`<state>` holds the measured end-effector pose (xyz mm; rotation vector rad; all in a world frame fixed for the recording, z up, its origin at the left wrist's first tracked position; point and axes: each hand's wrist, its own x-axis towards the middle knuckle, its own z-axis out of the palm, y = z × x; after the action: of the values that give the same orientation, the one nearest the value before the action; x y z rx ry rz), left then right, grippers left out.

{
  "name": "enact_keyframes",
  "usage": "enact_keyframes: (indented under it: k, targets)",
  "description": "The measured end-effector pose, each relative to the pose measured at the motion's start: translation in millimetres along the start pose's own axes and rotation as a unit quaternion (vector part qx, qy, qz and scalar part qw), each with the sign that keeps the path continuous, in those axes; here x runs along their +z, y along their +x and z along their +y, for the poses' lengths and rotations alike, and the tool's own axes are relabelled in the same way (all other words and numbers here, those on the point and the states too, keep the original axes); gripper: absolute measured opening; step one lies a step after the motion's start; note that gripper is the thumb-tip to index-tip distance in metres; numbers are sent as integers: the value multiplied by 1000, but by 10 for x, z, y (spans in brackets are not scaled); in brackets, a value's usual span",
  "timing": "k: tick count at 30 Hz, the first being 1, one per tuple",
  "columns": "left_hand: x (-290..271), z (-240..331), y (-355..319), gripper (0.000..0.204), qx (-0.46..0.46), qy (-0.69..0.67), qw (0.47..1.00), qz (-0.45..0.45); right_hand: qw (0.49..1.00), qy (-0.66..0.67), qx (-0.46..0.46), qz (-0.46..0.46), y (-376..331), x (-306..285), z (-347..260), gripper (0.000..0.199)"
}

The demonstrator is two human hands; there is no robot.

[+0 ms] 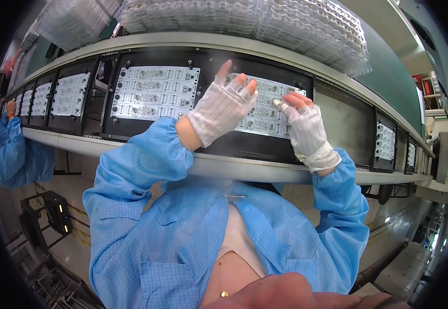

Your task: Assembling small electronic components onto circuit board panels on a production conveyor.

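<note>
White circuit board (267, 108) sits in a black carrier (265, 147) on the conveyor line (244, 172), under both my hands. Left hand (223, 109), in a white fingerless glove, lies across the board's left half, fingers spread and apart, gripping nothing that I can see. Right hand (305, 123), same glove, rests over the board's right edge; thumb and forefinger are pinched together on a small pale part (277, 103), too small to identify. A second white board (154, 92) lies in the next carrier to the left, just beside, uncovered. Further carriers with boards (69, 94) run toward the line's left end, where another person's hand (11, 109) and blue sleeve (12, 154) work. To the right, one dark empty-looking carrier (345, 126), then smaller boards (384, 141). Stacked clear plastic trays (244, 18) sit along the far edge, above the line; contents unclear.
</note>
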<state>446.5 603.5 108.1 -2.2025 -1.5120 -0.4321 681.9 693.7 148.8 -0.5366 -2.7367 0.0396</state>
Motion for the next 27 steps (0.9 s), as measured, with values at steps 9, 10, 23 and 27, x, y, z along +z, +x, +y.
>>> enact_keyframes:
  k: [9,10,23,27]
  targets:
    - [-119,35,15,28,20,-109,994,1,998,-59,20,-20,-158,113,-52,48]
    - [-84,70,1,28,17,-113,993,2,999,-25,24,-22,-180,110,-15,49]
    - [-114,121,84,19,24,-118,992,36,999,5,43,-22,-473,37,-108,53]
    - [-113,249,16,21,68,-144,986,53,998,5,48,-39,-466,-54,-115,52]
